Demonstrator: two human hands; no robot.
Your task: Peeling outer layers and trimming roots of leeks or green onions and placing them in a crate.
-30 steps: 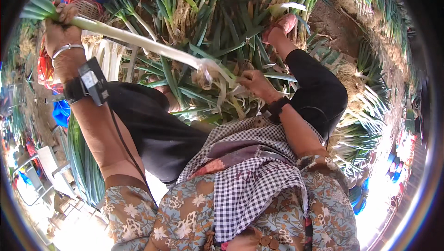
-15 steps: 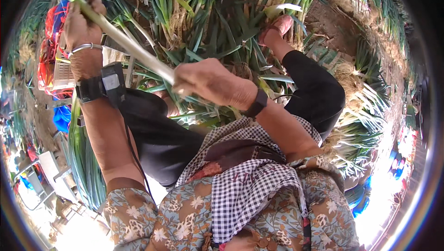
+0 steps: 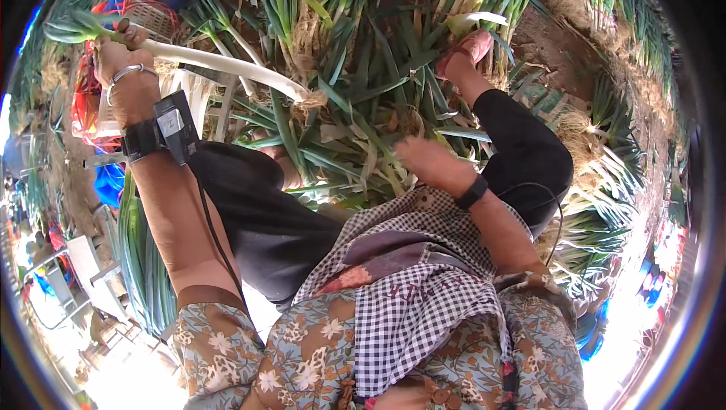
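My left hand (image 3: 119,61) is closed round a long green onion (image 3: 227,67) near its leafy end. Its white stalk slants down to the right, and the root tuft at its tip hangs free above the leaves on the ground. Over my lap, apart from the onion, is my right hand (image 3: 435,164). Its fingers are smeared by motion, and whether anything is in them does not show. Loose green leaves and peelings (image 3: 355,157) lie between my feet.
Upright bunches of green onions (image 3: 314,2) stand ahead, and more bunches (image 3: 597,191) lie at the right. A pale plastic crate (image 3: 151,21) with red and blue material stands far left. Long green leaves (image 3: 140,259) are beside my left arm. A thin cable hangs from my left wrist.
My right hand has let go of the onion's root end and drawn back to the right. My left hand has tipped the onion flatter, its leafy end lower and farther left.
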